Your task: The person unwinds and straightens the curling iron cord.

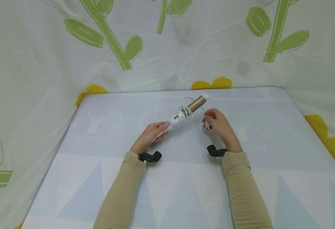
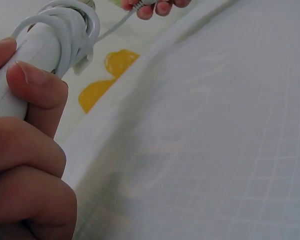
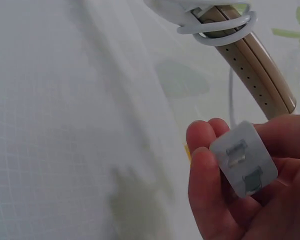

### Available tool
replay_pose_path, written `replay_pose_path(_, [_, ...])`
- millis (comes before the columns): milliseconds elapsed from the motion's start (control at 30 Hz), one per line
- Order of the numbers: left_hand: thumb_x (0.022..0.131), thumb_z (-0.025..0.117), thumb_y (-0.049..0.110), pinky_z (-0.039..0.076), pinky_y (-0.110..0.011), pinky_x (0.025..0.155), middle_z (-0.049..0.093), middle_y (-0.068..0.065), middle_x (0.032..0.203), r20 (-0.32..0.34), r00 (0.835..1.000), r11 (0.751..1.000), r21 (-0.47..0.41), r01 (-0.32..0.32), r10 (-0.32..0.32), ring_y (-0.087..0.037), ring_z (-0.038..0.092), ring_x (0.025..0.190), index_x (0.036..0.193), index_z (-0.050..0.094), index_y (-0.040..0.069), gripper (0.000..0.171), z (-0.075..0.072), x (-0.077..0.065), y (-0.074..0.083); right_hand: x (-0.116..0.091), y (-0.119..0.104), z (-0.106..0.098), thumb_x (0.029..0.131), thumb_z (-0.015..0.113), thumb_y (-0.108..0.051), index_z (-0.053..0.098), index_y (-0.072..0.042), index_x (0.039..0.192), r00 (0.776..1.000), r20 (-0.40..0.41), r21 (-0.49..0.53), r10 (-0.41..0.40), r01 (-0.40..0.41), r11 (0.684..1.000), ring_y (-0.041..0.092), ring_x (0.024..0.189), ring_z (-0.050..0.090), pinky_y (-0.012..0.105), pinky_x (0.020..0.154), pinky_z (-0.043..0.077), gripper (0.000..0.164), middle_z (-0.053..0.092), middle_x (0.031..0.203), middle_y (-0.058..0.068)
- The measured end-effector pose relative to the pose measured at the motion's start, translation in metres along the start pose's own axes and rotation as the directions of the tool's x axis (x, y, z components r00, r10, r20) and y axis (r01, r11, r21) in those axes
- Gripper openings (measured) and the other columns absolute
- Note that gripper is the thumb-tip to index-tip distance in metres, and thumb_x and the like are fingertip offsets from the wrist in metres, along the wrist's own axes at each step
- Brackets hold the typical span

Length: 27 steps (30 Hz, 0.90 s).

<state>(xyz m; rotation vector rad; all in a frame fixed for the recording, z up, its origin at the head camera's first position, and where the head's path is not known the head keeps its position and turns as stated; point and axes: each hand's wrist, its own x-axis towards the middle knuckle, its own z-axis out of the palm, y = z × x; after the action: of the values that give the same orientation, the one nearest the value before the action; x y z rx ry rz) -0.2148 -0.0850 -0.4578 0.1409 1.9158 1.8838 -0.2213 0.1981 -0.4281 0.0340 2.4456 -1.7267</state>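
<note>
Head view: the left hand [image 1: 151,135] grips the curling iron [image 1: 196,105] above the tabletop [image 1: 181,156], towards the far edge; the right hand [image 1: 219,124] pinches the plug [image 3: 240,167]. Cord [image 1: 187,111] loops encircle the barrel. Judged step: cord handling; next move calls for steady left grip, controlled slack.

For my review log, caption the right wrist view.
Right hand holds a white plug; cord loops around the curling iron.

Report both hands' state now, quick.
Left hand: closed, holding the curling iron by its white handle.
Right hand: closed, holding the two-pin plug with its fingers.
</note>
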Motion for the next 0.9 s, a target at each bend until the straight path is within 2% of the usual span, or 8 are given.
replay_pose_path(100, [0.079, 0.065, 0.041, 0.028, -0.018, 0.042, 0.06, -0.012, 0.101, 0.006, 1.0, 1.0, -0.012, 0.001, -0.001, -0.007, 0.05, 0.056, 0.12, 0.054, 0.009, 0.054, -0.001, 0.0, 0.0, 0.001, 0.0, -0.002, 0.095, 0.042, -0.021, 0.042, -0.005, 0.116, 0.998, -0.055, 0.025, -0.012, 0.013, 1.0, 0.025, 0.081, 0.058, 0.03, 0.067, 0.049, 0.027, 0.057, 0.098, 0.014])
replay_pose_path(233, [0.078, 0.066, 0.042, 0.028, -0.018, 0.042, 0.059, -0.007, 0.108, 0.013, 1.0, 1.0, 0.0, 0.013, -0.013, -0.011, 0.059, 0.075, 0.12, 0.054, 0.009, 0.055, -0.002, 0.0, 0.0, 0.001, -0.001, -0.004, 0.095, 0.044, -0.021, 0.04, -0.009, 0.117, 0.992, -0.122, 0.067, -0.046, 0.054, 0.996, 0.026, 0.08, 0.06, 0.03, 0.066, 0.05, 0.025, 0.058, 0.098, 0.013])
replay_pose_path(367, [0.078, 0.065, 0.043, 0.028, -0.018, 0.042, 0.06, -0.007, 0.105, 0.015, 1.0, 0.999, 0.035, 0.019, -0.019, -0.013, 0.057, 0.075, 0.118, 0.056, 0.011, 0.052, -0.002, 0.0, -0.001, 0.0, -0.002, -0.006, 0.095, 0.045, -0.022, 0.042, -0.012, 0.12, 0.979, -0.19, 0.089, -0.078, 0.096, 0.991, 0.026, 0.082, 0.059, 0.028, 0.064, 0.05, 0.027, 0.059, 0.098, 0.012])
replay_pose_path(467, [0.077, 0.066, 0.043, 0.032, -0.018, 0.045, 0.06, -0.006, 0.106, 0.014, 1.0, 0.998, 0.059, 0.019, -0.02, -0.012, 0.058, 0.079, 0.118, 0.056, 0.012, 0.052, -0.002, 0.0, -0.001, -0.002, -0.003, -0.008, 0.095, 0.045, -0.022, 0.046, -0.012, 0.12, 0.961, -0.263, 0.104, -0.085, 0.116, 0.988, 0.026, 0.085, 0.058, 0.025, 0.064, 0.05, 0.028, 0.06, 0.1, 0.01])
replay_pose_path(567, [0.078, 0.066, 0.041, 0.042, -0.016, 0.057, 0.059, -0.004, 0.111, 0.02, 1.0, 0.998, 0.062, 0.021, -0.022, -0.013, 0.06, 0.09, 0.12, 0.055, 0.009, 0.054, -0.001, -0.001, -0.001, -0.004, -0.004, -0.01, 0.094, 0.046, -0.024, 0.049, -0.012, 0.12, 0.939, -0.337, 0.141, -0.07, 0.124, 0.982, 0.025, 0.088, 0.056, 0.022, 0.063, 0.049, 0.029, 0.06, 0.101, 0.009])
replay_pose_path(667, [0.078, 0.066, 0.04, 0.045, -0.017, 0.067, 0.057, -0.002, 0.115, 0.025, 0.999, 0.997, 0.07, 0.024, -0.026, -0.016, 0.059, 0.097, 0.121, 0.054, 0.008, 0.054, -0.001, -0.001, -0.001, -0.005, -0.006, -0.012, 0.093, 0.048, -0.024, 0.051, -0.013, 0.119, 0.916, -0.396, 0.179, -0.06, 0.141, 0.974, 0.023, 0.087, 0.055, 0.02, 0.061, 0.048, 0.029, 0.06, 0.1, 0.008])
replay_pose_path(767, [0.079, 0.065, 0.04, 0.043, -0.017, 0.06, 0.058, -0.003, 0.114, 0.02, 0.999, 0.996, 0.081, 0.024, -0.026, -0.016, 0.059, 0.095, 0.121, 0.054, 0.009, 0.053, -0.001, -0.001, -0.001, -0.006, -0.008, -0.013, 0.093, 0.048, -0.024, 0.054, -0.014, 0.118, 0.9, -0.43, 0.192, -0.074, 0.171, 0.966, 0.02, 0.084, 0.054, 0.019, 0.06, 0.047, 0.028, 0.059, 0.098, 0.008])
replay_pose_path(900, [0.08, 0.064, 0.041, 0.037, -0.016, 0.05, 0.057, -0.004, 0.113, -0.001, 1.0, 0.997, 0.078, 0.024, -0.024, -0.014, 0.059, 0.091, 0.122, 0.054, 0.011, 0.054, -0.001, 0.001, -0.001, -0.007, -0.01, -0.014, 0.092, 0.05, -0.026, 0.056, -0.015, 0.117, 0.892, -0.44, 0.208, -0.105, 0.215, 0.954, 0.02, 0.079, 0.053, 0.019, 0.058, 0.046, 0.028, 0.056, 0.094, 0.009])
